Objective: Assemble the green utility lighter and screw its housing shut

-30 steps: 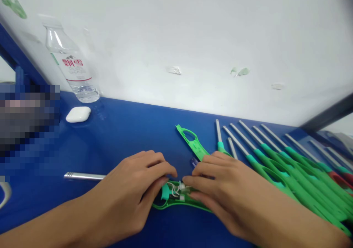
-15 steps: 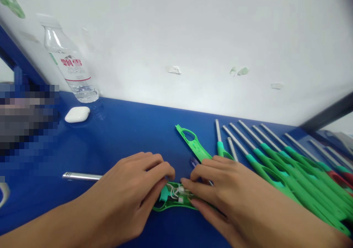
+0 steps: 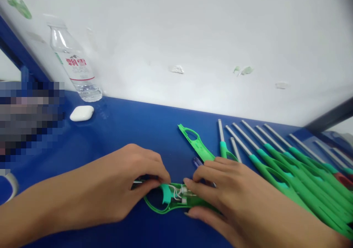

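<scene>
An opened lighter handle (image 3: 162, 212), a green half-shell, lies on the blue table in front of me. A teal trigger (image 3: 166, 194) and white wires (image 3: 177, 193) show inside it. My left hand (image 3: 138, 180) pinches at the trigger end, thumb and forefinger together. A bit of thin metal shows under its fingers; my forearm hides the rest. With fingers on the far edge and thumb at the near edge, my right hand (image 3: 220, 189) holds the handle and covers its right part. Beside its knuckles lies a dark purple stick-shaped tool (image 3: 197, 162), partly hidden.
A loose green cover half (image 3: 202, 150) lies beyond my right hand. Several long-necked lighters (image 3: 286, 167), green and some red, are lined up at the right. A water bottle (image 3: 78, 68) and a white case (image 3: 82, 113) stand at the back left, near the wall.
My left hand has shifted its grip and uncovered more of the handle's loop and trigger. The metal tube at the left is now hidden by my forearm. My right thumb has moved slightly left and nearer me.
</scene>
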{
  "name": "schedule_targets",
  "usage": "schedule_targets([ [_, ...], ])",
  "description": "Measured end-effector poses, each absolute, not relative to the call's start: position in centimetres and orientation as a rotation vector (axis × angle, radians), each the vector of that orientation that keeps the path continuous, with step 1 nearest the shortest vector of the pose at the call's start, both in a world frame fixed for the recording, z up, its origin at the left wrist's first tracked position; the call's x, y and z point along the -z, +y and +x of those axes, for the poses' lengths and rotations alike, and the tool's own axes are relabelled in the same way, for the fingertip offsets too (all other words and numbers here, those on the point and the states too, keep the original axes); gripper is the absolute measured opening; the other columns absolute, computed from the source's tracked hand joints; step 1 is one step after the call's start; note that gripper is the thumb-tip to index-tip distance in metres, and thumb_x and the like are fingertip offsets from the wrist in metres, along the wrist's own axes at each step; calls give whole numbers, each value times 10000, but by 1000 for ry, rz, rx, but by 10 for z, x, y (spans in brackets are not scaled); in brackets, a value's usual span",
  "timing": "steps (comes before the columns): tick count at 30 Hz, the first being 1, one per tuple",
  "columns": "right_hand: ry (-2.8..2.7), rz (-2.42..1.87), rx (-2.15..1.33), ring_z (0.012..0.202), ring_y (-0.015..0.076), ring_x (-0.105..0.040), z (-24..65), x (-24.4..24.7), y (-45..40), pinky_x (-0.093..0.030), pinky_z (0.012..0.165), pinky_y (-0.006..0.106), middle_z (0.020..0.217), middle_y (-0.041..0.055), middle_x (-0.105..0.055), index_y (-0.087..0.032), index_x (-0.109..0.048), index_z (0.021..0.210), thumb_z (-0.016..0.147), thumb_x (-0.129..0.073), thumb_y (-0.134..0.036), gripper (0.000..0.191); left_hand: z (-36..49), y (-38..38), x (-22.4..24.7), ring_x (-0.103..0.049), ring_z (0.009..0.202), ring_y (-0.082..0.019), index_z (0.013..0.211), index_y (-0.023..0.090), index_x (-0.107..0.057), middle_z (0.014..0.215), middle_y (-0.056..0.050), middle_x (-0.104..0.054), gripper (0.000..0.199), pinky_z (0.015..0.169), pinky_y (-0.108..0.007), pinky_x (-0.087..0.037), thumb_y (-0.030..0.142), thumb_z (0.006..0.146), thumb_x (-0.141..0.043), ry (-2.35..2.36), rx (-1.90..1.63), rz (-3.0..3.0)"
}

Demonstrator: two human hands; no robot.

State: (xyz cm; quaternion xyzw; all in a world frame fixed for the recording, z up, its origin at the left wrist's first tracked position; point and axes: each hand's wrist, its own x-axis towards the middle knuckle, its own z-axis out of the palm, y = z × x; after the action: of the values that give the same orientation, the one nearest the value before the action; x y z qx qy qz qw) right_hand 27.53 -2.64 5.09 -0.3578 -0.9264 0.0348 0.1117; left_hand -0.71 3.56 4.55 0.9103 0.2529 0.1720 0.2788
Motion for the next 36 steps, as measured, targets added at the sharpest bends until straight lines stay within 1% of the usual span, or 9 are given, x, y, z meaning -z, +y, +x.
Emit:
schedule_targets([
  [3,-2709,-1061,-119,856,230,-756,274,-52,-27,-549,779,417,938,-14,-774,-222,-815,1043,974,-925,-334,171,-9,43,-44,-760,878,-80,1050,310,-814,995,103,-820,269,830,-154,-512,61,1029,-716,644,-464,2384],
  [6,-2696,-1071,-139,852,226,-754,274,-53,-27,-542,767,407,936,-16,-773,-226,-809,1015,972,-926,-316,154,-7,43,-44,-748,852,-86,1004,282,-816,972,85,-813,255,795,-152,-509,36,989,-754,653,-483,2382],
  [8,-2697,-1072,-142,848,222,-752,274,-52,-27,-537,764,402,931,-18,-770,-227,-802,993,972,-926,-311,151,-7,41,-46,-740,836,-96,973,276,-814,954,79,-808,233,770,-164,-508,49,980,-766,677,-475,2394],
  [10,-2701,-1068,-139,840,220,-749,275,-51,-27,-533,762,401,921,-20,-764,-226,-792,976,970,-928,-315,162,-7,39,-48,-741,835,-110,963,284,-818,943,80,-809,230,784,-184,-513,64,988,-757,707,-455,2396],
  [14,-2702,-1067,-140,845,221,-744,274,-50,-27,-528,765,402,927,-22,-759,-232,-792,1001,972,-927,-331,170,-8,39,-49,-745,856,-126,974,303,-829,954,85,-815,243,835,-212,-516,74,998,-755,733,-416,2387],
  [21,-2700,-1063,-142,823,221,-743,272,-51,-25,-528,742,406,918,-23,-762,-232,-799,992,967,-930,-324,162,-9,42,-43,-738,875,-119,1004,296,-815,969,79,-817,234,804,-197,-508,68,1011,-763,681,-444,2383],
  [28,-2699,-1069,-144,851,230,-756,273,-51,-27,-548,772,412,931,-17,-768,-229,-800,1005,974,-923,-325,159,-11,36,-40,-698,871,-145,976,276,-770,949,49,-759,209,771,-240,-472,68,1002,-770,642,-448,2479],
  [32,-2704,-1088,-155,874,235,-758,273,-52,-27,-549,793,413,950,-12,-771,-231,-795,1022,983,-916,-319,155,-11,35,-39,-693,862,-157,1037,288,-755,979,40,-737,198,730,-266,-446,91,1039,-734,632,-375,2540],
  [36,-2715,-1104,-167,885,235,-757,271,-53,-27,-543,799,413,970,-6,-775,-229,-794,1048,1007,-887,-304,127,-11,33,-40,-673,816,-151,1033,283,-733,995,41,-707,257,700,-286,-417,29,1033,-688,610,-332,2583],
])
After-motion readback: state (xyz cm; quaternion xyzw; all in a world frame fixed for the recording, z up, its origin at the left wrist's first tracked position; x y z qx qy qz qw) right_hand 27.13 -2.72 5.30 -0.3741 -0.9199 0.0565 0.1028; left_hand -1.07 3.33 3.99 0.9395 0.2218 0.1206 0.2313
